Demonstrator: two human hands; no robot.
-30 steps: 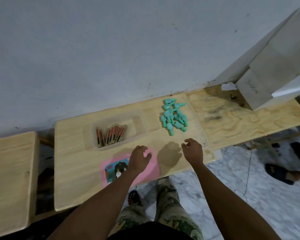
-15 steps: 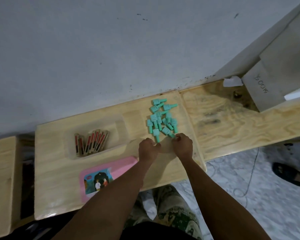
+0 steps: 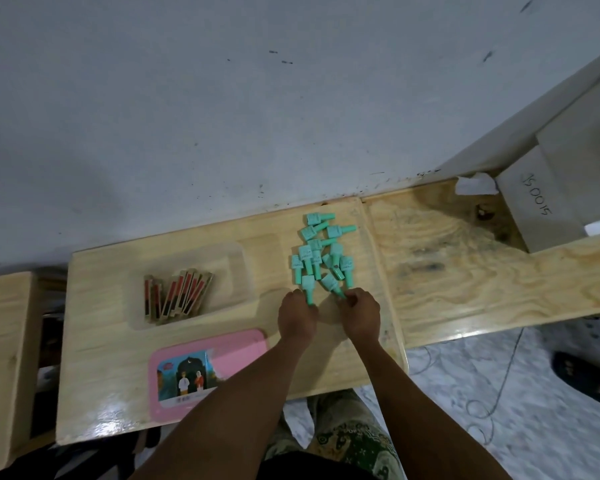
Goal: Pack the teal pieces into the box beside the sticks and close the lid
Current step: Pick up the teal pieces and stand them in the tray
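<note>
A heap of several teal pieces (image 3: 321, 251) lies on the wooden table (image 3: 101, 358), right of a clear plastic box (image 3: 243, 268). The box holds several red-and-wood sticks (image 3: 177, 292) in its left part; its right part is bare. The pink lid (image 3: 236, 351) with a picture lies flat in front of the box. My left hand (image 3: 297, 315) pinches the stem of the nearest teal piece at the heap's front edge. My right hand (image 3: 359, 311) pinches the piece beside it. Both pieces still touch the table.
A second, rougher wooden board (image 3: 465, 271) joins the table on the right, with a grey cardboard box (image 3: 541, 209) on its far end. A wall runs along the back. A lower wooden stand (image 3: 0, 341) sits at the left. A sandalled foot (image 3: 582, 372) rests on the floor, right.
Both hands moved forward from the table's front, my left hand off the pink lid, to the near edge of the teal heap and closed on a piece each.
</note>
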